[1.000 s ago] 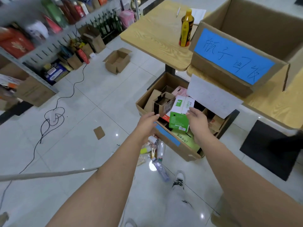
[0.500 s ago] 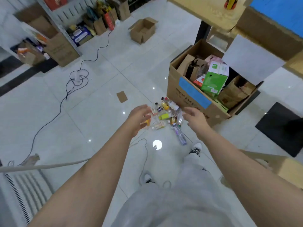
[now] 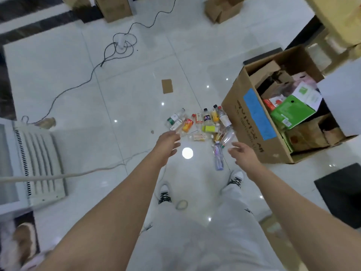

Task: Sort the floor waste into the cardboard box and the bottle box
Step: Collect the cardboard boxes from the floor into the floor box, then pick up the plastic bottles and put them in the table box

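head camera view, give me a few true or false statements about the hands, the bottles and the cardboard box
1. The left hand and the right hand both hold nothing. True.
2. The cardboard box is empty. False: it holds cardboard pieces and a green carton.
3. A flat cardboard scrap lies on the floor, apart from the bottle pile. True.
4. The purple-labelled bottle lies inside the box. False: it lies on the floor near the right shoe.
5. The box has a blue label on its side. True.
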